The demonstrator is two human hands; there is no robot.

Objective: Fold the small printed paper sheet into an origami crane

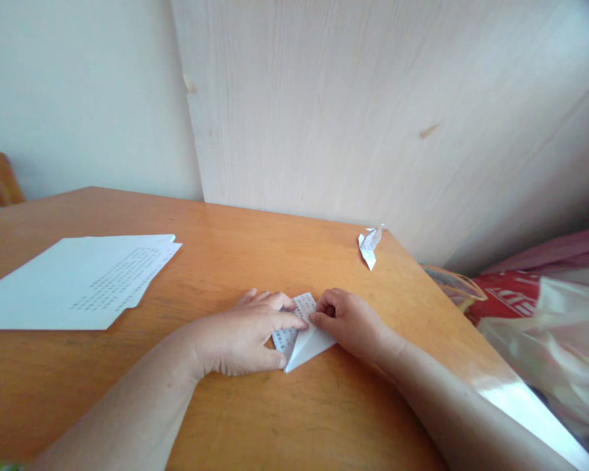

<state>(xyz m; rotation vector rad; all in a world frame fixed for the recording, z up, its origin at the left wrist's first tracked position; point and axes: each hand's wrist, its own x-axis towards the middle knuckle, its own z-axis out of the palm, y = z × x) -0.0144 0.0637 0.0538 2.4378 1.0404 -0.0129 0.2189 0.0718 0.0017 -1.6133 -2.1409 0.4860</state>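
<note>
A folded sheet of printed paper (302,343) lies on the wooden table between my hands, one flap showing its white side and the rest covered in print. My left hand (255,330) rests across its left part with fingers spread, thumb at the near corner and fingertips on the printed face. On the other side my right hand (351,320) has its fingers curled, thumb and forefinger pinching the paper at the right edge of the fold. Part of the paper is hidden under both hands.
A stack of printed sheets (78,281) lies on the table (255,242) at the left. A small folded paper figure (370,245) is near the far right corner. Beyond the right edge are plastic bags (554,333) and a red bag (510,294). A pale panel (314,111) stands behind.
</note>
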